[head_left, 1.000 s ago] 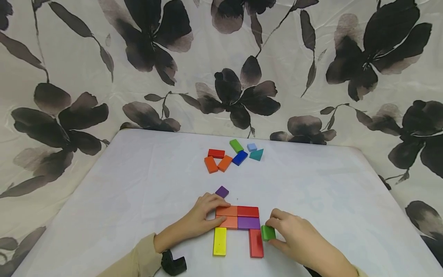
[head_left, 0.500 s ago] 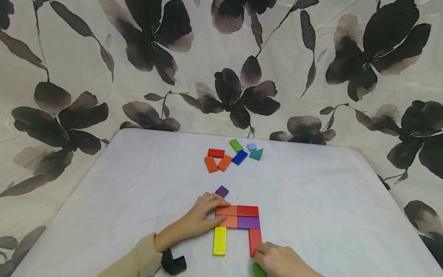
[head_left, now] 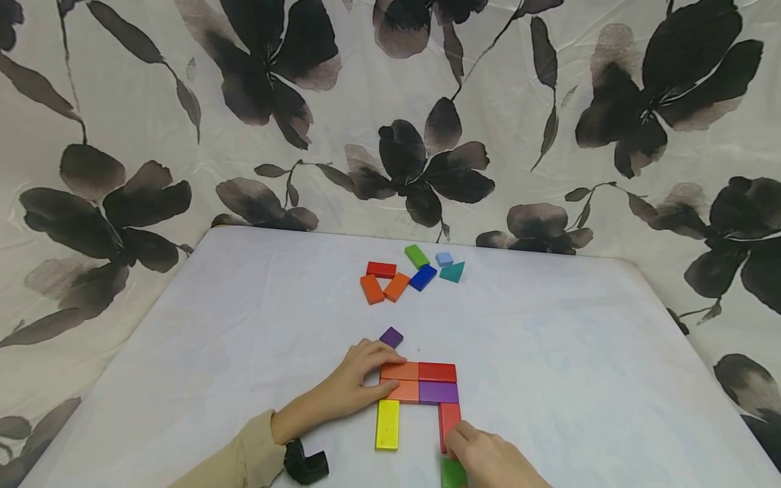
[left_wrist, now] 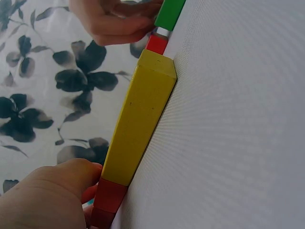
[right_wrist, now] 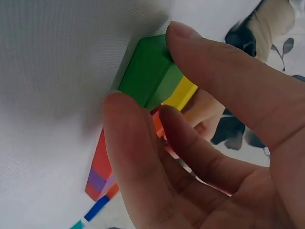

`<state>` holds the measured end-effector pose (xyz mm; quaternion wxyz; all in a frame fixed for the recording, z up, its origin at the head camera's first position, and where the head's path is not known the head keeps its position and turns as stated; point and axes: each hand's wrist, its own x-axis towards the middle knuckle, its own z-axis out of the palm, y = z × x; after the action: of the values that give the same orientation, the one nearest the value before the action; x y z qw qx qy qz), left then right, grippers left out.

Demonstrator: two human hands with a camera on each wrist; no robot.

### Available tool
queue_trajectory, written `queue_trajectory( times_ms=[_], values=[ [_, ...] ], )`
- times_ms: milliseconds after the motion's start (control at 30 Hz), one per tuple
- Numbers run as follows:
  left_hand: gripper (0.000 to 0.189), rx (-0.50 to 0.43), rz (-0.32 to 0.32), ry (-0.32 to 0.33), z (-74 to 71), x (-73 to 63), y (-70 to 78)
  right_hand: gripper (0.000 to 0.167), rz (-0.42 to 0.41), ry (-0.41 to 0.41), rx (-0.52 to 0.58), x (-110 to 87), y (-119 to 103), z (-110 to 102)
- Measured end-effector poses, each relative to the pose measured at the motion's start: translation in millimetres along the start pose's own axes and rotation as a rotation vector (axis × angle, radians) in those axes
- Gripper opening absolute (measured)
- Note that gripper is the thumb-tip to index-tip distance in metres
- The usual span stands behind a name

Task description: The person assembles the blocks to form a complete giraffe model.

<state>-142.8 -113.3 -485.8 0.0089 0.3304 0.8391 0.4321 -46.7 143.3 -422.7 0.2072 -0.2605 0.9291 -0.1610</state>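
Observation:
My left hand point(head_left: 360, 376) rests at the left end of two stacked rows of wooden blocks, its index finger and thumb touching the orange blocks point(head_left: 407, 392). Beside these lie a red block point(head_left: 436, 372) and a purple block point(head_left: 438, 392). A yellow block point(head_left: 387, 425) and another red block point(head_left: 449, 415) extend toward me like two legs. At the lower end of the red leg, my right hand point(head_left: 494, 461) pinches a green block point(head_left: 453, 473) between thumb and fingers. In the right wrist view, the thumb lies along one side of the green block point(right_wrist: 147, 71).
Farther back on the white table point(head_left: 274, 291) lies a loose group with an orange block point(head_left: 371, 289), a blue block point(head_left: 423, 278) and a teal triangle point(head_left: 452, 272). A small purple block point(head_left: 392, 337) sits just beyond my left hand. A black strap point(head_left: 306, 468) hangs at my left wrist.
My right hand has carried the green block from beside the red leg down toward me, then slightly up and left to the leg's lower end. The left hand stays put.

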Motion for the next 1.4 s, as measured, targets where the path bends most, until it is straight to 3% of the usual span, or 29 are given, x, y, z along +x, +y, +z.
queue_trajectory(
  times_ms=[167,500,1000,1400],
  values=[
    [0.034,0.0,0.001,0.001,-0.5,0.2,0.7,0.04,0.091,-0.032,0.089,3.1,-3,-2],
    [0.034,-0.007,-0.011,0.0,-1.5,-0.4,2.0,0.04,0.176,-0.055,0.169,6.3,-4,-7],
    [0.034,-0.017,-0.036,-0.015,-1.6,-0.5,4.2,0.039,0.008,-0.012,0.163,4.3,4,-14],
    [0.034,-0.014,-0.023,-0.007,-1.3,-0.8,3.8,0.039,0.081,-0.098,0.234,9.9,3,-15]
  ],
)
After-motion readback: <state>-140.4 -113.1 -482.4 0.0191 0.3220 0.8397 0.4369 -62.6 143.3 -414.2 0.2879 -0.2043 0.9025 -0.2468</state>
